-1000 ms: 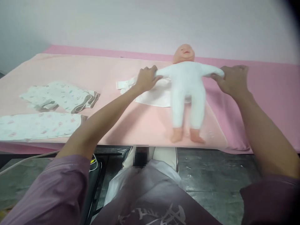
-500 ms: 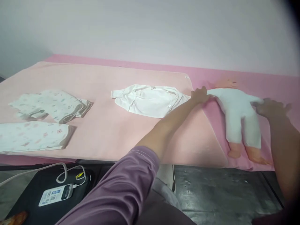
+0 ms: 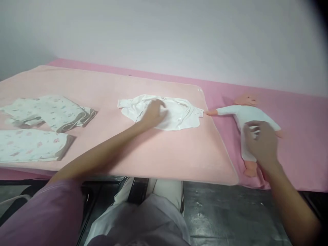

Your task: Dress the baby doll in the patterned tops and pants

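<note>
My left hand (image 3: 155,114) is over a small white baby shirt (image 3: 180,118), slightly blurred. Its fingers look loosely bent and apart, with nothing seen in them; whether it touches the cloth is unclear. The shirt lies flat, sleeves out to both sides. To the right, a baby doll (image 3: 241,111) in a white body suit lies on its back, one arm reaching toward the shirt's right cuff. My right hand (image 3: 261,140), fingers curved with a gap between them, appears above the doll's trunk and hides one leg. I see nothing in this hand.
A peach mat (image 3: 164,157) covers much of the pink-covered table (image 3: 302,150). At the left lie a leaf-print garment (image 3: 51,111) and a folded printed garment (image 3: 30,145). A pale wall (image 3: 164,37) rises behind. Below the front edge is a dark floor (image 3: 217,212).
My left hand has left the doll's arm and moved left over the shirt. My right hand has let go of the other arm and moved left, over the doll. The view has shifted slightly.
</note>
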Motion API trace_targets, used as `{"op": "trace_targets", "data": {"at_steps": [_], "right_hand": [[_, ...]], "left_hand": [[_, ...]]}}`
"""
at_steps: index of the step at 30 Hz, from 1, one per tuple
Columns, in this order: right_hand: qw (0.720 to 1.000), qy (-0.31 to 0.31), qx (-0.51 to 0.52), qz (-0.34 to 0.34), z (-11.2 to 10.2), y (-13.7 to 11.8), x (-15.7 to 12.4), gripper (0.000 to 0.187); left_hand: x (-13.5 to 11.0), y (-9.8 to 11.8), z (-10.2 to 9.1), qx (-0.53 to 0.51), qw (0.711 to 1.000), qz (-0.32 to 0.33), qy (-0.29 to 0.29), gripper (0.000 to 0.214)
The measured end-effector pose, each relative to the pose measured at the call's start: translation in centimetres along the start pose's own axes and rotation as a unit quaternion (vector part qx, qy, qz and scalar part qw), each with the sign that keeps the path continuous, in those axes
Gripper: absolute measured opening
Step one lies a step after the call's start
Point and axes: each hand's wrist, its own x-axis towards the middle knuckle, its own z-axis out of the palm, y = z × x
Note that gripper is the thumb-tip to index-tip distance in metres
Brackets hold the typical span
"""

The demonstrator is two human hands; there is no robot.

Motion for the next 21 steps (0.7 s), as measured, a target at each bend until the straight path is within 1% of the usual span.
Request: {"op": "trace_targets", "data": {"at_steps": [1, 2, 4, 5, 7, 8, 10, 12, 14, 16, 18, 20, 21], "right_hand": [[0.998, -0.032, 0.050, -0.038, 0.5, -2.1, -1.4, 0.042], [0.994, -0.059, 0.073, -0.062, 1.2, -3.9, -2.3, 0.038], [0.982, -0.123, 0.102, -0.098, 3.4, -7.0, -3.1, 0.039], [0.978, -0.146, 0.107, -0.100, 4.7, -8.3, -3.1, 0.042], [0.974, -0.179, 0.099, -0.097, 7.3, -10.4, -2.4, 0.046], [0.975, -0.186, 0.085, -0.088, 8.6, -11.3, -1.8, 0.048], [0.978, -0.189, 0.054, -0.069, 10.5, -12.8, -0.7, 0.046], [0.977, -0.201, 0.032, -0.067, 11.7, -13.9, 0.2, 0.042], [0.972, -0.226, 0.025, -0.060, 12.0, -14.4, 1.0, 0.040], [0.967, -0.246, 0.052, -0.037, 11.9, -14.8, 1.7, 0.039], [0.966, -0.230, 0.117, -0.014, 11.4, -15.6, 2.3, 0.036], [0.966, -0.172, 0.195, -0.018, 10.9, -17.4, 2.7, 0.036], [0.964, -0.135, 0.228, -0.036, 10.6, -18.8, 2.7, 0.039]], "left_hand": [[-1.7, -1.8, -2.0, 0.030, 0.998, -0.043, 0.041, 0.053], [-3.2, -3.4, -3.7, 0.061, 0.993, -0.078, 0.069, 0.058], [-5.3, -5.9, -6.2, 0.117, 0.977, -0.153, 0.094, 0.072], [-6.0, -6.8, -7.0, 0.148, 0.966, -0.190, 0.092, 0.081], [-6.7, -8.2, -8.0, 0.205, 0.941, -0.262, 0.068, 0.094], [-6.7, -8.6, -8.3, 0.225, 0.928, -0.291, 0.052, 0.096], [-6.5, -9.3, -8.6, 0.239, 0.914, -0.327, 0.022, 0.086], [-6.2, -9.9, -8.8, 0.224, 0.916, -0.332, -0.009, 0.066], [-6.0, -10.4, -8.9, 0.206, 0.923, -0.321, -0.040, 0.049], [-5.7, -10.6, -9.0, 0.172, 0.933, -0.312, -0.043, 0.043], [-5.2, -10.2, -8.9, 0.115, 0.949, -0.292, -0.002, 0.042], [-4.3, -9.0, -8.4, 0.052, 0.966, -0.246, 0.057, 0.042], [-3.8, -8.1, -8.1, 0.030, 0.973, -0.214, 0.079, 0.040]]}}
